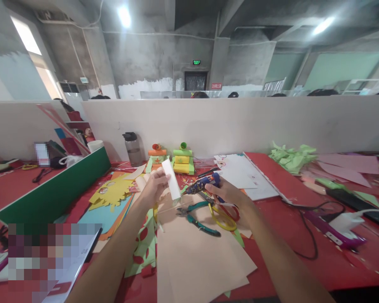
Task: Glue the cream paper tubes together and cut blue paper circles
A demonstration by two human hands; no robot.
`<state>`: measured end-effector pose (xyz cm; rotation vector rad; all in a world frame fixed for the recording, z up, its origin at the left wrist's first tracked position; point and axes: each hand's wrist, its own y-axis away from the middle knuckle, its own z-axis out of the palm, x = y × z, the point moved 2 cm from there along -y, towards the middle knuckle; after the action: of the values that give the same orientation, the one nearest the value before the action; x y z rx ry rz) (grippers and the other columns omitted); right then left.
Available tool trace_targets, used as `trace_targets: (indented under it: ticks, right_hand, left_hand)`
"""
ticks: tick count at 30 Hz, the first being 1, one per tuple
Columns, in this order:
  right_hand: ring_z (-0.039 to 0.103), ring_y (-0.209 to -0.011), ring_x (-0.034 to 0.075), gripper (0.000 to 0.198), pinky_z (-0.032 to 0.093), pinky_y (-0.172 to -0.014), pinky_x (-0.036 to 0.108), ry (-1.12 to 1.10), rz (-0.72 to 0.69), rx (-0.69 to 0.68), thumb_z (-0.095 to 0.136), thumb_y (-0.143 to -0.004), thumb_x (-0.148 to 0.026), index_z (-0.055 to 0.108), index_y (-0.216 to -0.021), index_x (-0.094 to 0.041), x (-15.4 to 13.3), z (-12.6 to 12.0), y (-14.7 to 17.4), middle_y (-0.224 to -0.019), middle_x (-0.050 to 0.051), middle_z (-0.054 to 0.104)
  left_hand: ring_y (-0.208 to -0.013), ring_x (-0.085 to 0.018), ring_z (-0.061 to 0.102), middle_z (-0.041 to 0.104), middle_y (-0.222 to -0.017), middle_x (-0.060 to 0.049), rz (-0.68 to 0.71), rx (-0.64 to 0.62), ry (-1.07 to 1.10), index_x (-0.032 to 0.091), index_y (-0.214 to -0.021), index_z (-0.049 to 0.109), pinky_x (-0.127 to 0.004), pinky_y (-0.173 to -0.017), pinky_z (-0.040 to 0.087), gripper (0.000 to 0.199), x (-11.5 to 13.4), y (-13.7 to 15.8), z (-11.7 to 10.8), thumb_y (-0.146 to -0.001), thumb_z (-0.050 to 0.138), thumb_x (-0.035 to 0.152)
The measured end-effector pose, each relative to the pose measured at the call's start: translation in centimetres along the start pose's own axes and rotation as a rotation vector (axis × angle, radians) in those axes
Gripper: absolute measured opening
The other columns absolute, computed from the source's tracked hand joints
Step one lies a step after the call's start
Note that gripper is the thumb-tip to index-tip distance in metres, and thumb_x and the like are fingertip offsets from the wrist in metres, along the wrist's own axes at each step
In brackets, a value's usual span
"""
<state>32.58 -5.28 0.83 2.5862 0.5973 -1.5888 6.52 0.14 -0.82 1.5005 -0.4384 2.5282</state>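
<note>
My left hand [156, 184] grips a narrow white strip [171, 180], seemingly of folded paper or card, tilted with its lower end toward the right. In my right hand [225, 191] is a dark blue glue gun [199, 185], its nozzle close to the strip's lower end; whether they touch I cannot tell. Below it lie teal-handled pliers [196, 216] and yellow-handled scissors [224, 219], resting on sheets of tan paper [198, 261]. Behind my hands stand two small paper models, one orange and green [158, 159], the other yellow and green [183, 160].
A dark water bottle [133, 149] stands against the white partition [233, 126]. Left are a green board [57, 185] and yellow paper cutouts [112, 191]. On the right lie crumpled green paper [292, 158], pink sheets [350, 166] and a purple power strip [334, 231] with cords.
</note>
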Motion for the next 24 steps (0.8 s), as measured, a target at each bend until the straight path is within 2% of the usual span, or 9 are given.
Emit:
trace_targets:
  ticks: [3, 8, 12, 14, 16, 19, 22, 23, 24]
  right_hand:
    - [0.052, -0.04, 0.013, 0.048, 0.041, -0.042, 0.025, -0.036, 0.011, 0.003, 0.06, -0.086, -0.066, 0.054, -0.068, -0.021, 0.2, -0.1, 0.1, -0.047, -0.004, 0.052]
    - [0.051, -0.039, 0.013, 0.048, 0.038, -0.039, 0.024, -0.052, 0.038, 0.095, 0.06, -0.084, -0.069, 0.055, -0.076, -0.021, 0.4, -0.6, 0.0, -0.046, -0.005, 0.051]
    - [0.053, -0.044, 0.014, 0.053, 0.041, -0.042, 0.025, -0.051, 0.07, -0.105, 0.065, -0.079, -0.072, 0.056, -0.073, -0.02, 0.7, -0.8, 0.5, -0.054, -0.002, 0.057]
    - [0.054, -0.048, 0.015, 0.058, 0.042, -0.044, 0.026, -0.13, 0.059, -0.162, 0.067, -0.073, -0.077, 0.059, -0.074, -0.019, 0.9, -0.9, 0.8, -0.059, 0.001, 0.06]
    - [0.056, -0.052, 0.017, 0.068, 0.044, -0.047, 0.029, -0.268, 0.01, -0.161, 0.064, -0.066, -0.086, 0.06, -0.078, -0.019, 0.9, -0.9, 0.7, -0.061, 0.002, 0.06]
    - [0.052, -0.054, 0.016, 0.077, 0.046, -0.051, 0.031, -0.422, -0.085, -0.048, 0.052, -0.066, -0.094, 0.058, -0.084, -0.019, 0.7, -1.0, 0.2, -0.065, 0.002, 0.057]
    - [0.044, -0.05, 0.01, 0.061, 0.039, -0.045, 0.024, -0.417, -0.042, 0.123, 0.059, -0.078, -0.081, 0.054, -0.083, -0.02, 0.5, -1.3, -0.5, -0.068, 0.0, 0.055]
    - [0.042, -0.048, 0.009, 0.056, 0.037, -0.044, 0.023, -0.365, 0.006, 0.107, 0.062, -0.081, -0.075, 0.053, -0.081, -0.02, 0.6, -1.3, -0.6, -0.067, -0.001, 0.054]
    - [0.042, -0.047, 0.008, 0.053, 0.036, -0.043, 0.022, -0.288, 0.061, 0.033, 0.064, -0.083, -0.07, 0.053, -0.078, -0.019, 0.7, -1.2, -0.6, -0.065, -0.002, 0.054]
  left_hand:
    - [-0.066, -0.01, 0.061, 0.068, -0.075, -0.001, 0.008, 0.049, 0.032, 0.014, -0.081, 0.073, -0.023, -0.068, 0.049, 0.024, 0.1, -0.2, -0.3, -0.063, 0.087, 0.022]
    - [-0.07, -0.011, 0.063, 0.07, -0.077, -0.002, -0.006, 0.101, 0.069, 0.014, -0.081, 0.072, -0.024, -0.071, 0.051, 0.027, 0.1, -0.2, -0.4, -0.061, 0.088, 0.021]
    - [-0.072, -0.012, 0.065, 0.07, -0.079, -0.002, -0.003, 0.145, 0.105, 0.014, -0.085, 0.071, -0.024, -0.073, 0.052, 0.031, 0.0, -0.5, -0.8, -0.06, 0.088, 0.02]
    - [-0.073, -0.012, 0.065, 0.07, -0.08, -0.001, 0.007, 0.167, 0.113, 0.015, -0.084, 0.07, -0.025, -0.074, 0.052, 0.032, -0.1, -0.7, -1.1, -0.059, 0.089, 0.021]
    - [-0.07, -0.011, 0.064, 0.068, -0.077, 0.0, 0.012, 0.181, 0.105, 0.015, -0.082, 0.069, -0.024, -0.071, 0.051, 0.031, -0.1, -0.7, -1.3, -0.059, 0.089, 0.021]
    - [-0.066, -0.008, 0.06, 0.065, -0.073, 0.002, 0.008, 0.183, 0.076, 0.016, -0.078, 0.067, -0.021, -0.067, 0.048, 0.031, -0.1, -0.6, -1.1, -0.059, 0.09, 0.023]
    - [-0.064, -0.007, 0.057, 0.063, -0.072, 0.003, 0.01, 0.161, 0.062, 0.016, -0.077, 0.067, -0.02, -0.065, 0.047, 0.031, 0.0, -0.4, -0.7, -0.059, 0.091, 0.024]
    - [-0.065, -0.007, 0.057, 0.063, -0.072, 0.003, 0.016, 0.157, 0.065, 0.016, -0.077, 0.067, -0.02, -0.065, 0.047, 0.032, 0.0, -0.4, -0.6, -0.059, 0.091, 0.025]
    - [-0.065, -0.007, 0.057, 0.063, -0.072, 0.003, 0.025, 0.161, 0.071, 0.016, -0.077, 0.066, -0.02, -0.065, 0.047, 0.032, 0.0, -0.4, -0.7, -0.058, 0.091, 0.025]
